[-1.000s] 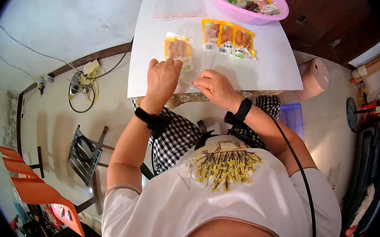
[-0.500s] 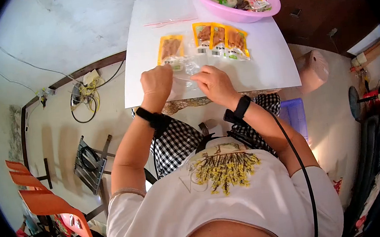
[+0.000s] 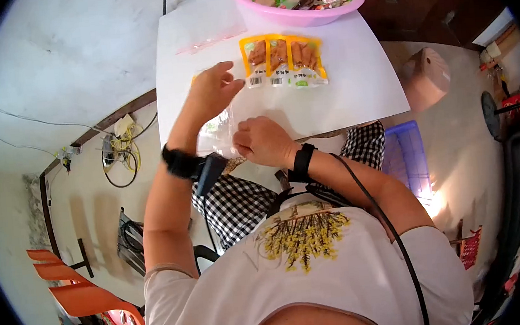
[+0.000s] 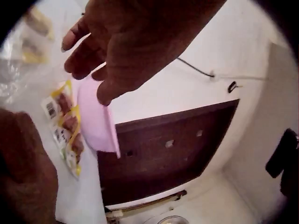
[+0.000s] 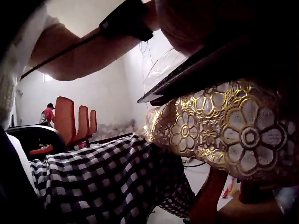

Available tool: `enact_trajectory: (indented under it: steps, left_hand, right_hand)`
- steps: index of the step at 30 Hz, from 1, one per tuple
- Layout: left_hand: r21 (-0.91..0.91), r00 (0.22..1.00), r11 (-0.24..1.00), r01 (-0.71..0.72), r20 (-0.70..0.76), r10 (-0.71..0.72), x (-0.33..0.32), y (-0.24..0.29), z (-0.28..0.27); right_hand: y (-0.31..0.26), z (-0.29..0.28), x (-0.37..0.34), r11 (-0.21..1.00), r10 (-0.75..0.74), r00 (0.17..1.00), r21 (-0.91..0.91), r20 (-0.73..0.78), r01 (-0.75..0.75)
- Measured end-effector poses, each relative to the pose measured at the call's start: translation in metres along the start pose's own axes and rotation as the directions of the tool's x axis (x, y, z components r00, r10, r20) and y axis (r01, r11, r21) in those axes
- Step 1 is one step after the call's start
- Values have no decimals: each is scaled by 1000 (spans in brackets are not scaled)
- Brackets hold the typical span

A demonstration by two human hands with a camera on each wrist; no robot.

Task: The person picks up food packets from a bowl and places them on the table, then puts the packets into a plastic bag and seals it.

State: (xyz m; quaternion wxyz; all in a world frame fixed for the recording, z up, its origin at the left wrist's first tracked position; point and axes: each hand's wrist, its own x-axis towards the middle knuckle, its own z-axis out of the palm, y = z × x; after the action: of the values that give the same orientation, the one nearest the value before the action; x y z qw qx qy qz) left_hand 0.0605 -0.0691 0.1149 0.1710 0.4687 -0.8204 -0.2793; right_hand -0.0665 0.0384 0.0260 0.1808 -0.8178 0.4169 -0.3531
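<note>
My left hand [image 3: 210, 91] hovers over the left part of the white table [image 3: 352, 86], its fingers loosely bent with nothing between them. In the left wrist view the fingers and thumb stand apart. My right hand [image 3: 264, 142] is at the table's front edge, fingers curled, pinching the side of a clear plastic bag [image 3: 217, 132]. The bag spreads under my left forearm. A yellow-edged food pouch is mostly hidden behind my left hand. Three more yellow-edged pouches [image 3: 277, 59] of brown food lie side by side, right of my left hand.
A pink basin [image 3: 300, 16] full of small food packets stands at the table's back. Flat clear bags with a red seal line [image 3: 212, 41] lie at the back left. A patterned cloth [image 5: 210, 126] hangs under the tabletop. A blue crate [image 3: 405, 156] sits on the floor at right.
My left hand has lifted off the bag and moved up and forward, fingers loosened. My right hand has moved left and nearer my body, drawing the bag toward the front edge.
</note>
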Motion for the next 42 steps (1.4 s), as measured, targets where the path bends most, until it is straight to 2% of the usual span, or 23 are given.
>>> enact_trajectory:
  steps: [2, 3, 6, 7, 10, 13, 16, 19, 22, 25, 28, 31, 33, 34, 35, 36, 38, 40, 41, 42]
  left_hand:
    - [149, 999, 988, 28, -24, -24, 25, -4, 29]
    - [158, 994, 982, 102, 29, -107, 31, 11, 32]
    - [338, 998, 939, 62, -22, -58, 52, 1, 55]
    - [344, 987, 927, 150, -5, -158, 59, 4, 54]
    - [281, 976, 935, 216, -58, -208, 62, 3, 55]
    - [221, 966, 940, 259, -63, -251, 65, 1, 59]
    - [267, 961, 924, 275, -43, -273, 69, -3, 62]
    - [270, 952, 917, 295, 0, -306, 76, -12, 65]
    - [55, 934, 935, 349, 58, -352, 87, -43, 72]
    - [-152, 958, 949, 276, -32, -284, 81, -48, 77]
    - [-348, 927, 905, 244, -191, -324, 66, -30, 69]
    - [-541, 903, 820, 187, -234, -360, 42, -11, 48]
    - [-526, 880, 850, 23, -392, -267, 32, -23, 38]
    - [-508, 855, 860, -54, -468, -222, 25, -34, 33]
    - [-380, 788, 897, -228, -613, -59, 24, -57, 31]
    - [-281, 763, 946, -160, -644, -62, 4, -40, 10]
    - [-48, 667, 985, -163, -741, 74, -15, -61, -17]
    - [236, 625, 972, -17, -756, 195, -47, -55, -49]
    - [366, 635, 921, 137, -746, 202, -59, -53, -57]
    - [479, 682, 856, 192, -693, 235, -68, -59, -60]
  right_hand:
    - [5, 3, -1, 999, -54, 998, -3, -29, 54]
    - [6, 3, -1, 997, -81, 996, -4, -42, 81]
    - [6, 3, -2, 988, -57, 989, 132, -136, 75]
    - [6, 2, -3, 988, 16, 999, 156, -52, -8]
    - [10, 11, -3, 981, 73, 995, 183, -64, -60]
    - [7, 7, -5, 982, 44, 991, 186, -127, -20]
    - [12, 20, -6, 991, 21, 987, 137, -162, 2]
    - [11, 17, -7, 990, 54, 993, 134, -105, -40]
    - [14, 22, -8, 985, 40, 987, 172, -158, -13]
    - [8, 11, -5, 987, 77, 995, 144, -67, -67]
    - [6, 11, -4, 982, 114, 985, 164, -130, -92]
    - [7, 11, -1, 998, -45, 991, 45, -123, 51]
    - [5, 6, 1, 999, -36, 997, 31, -64, 38]
    - [3, 3, 3, 999, -30, 999, 24, -32, 31]
    - [3, 3, 4, 999, -39, 997, 15, -74, 40]
    - [3, 4, 4, 999, -45, 993, 8, -111, 46]
    - [0, 5, 0, 999, -10, 989, 42, -149, 17]
    - [-2, 1, 1, 993, 63, 983, 111, -171, -44]
    - [-1, 1, 0, 994, 64, 983, 100, -174, -48]
    - [-1, 1, -2, 995, 58, 985, 84, -165, -45]
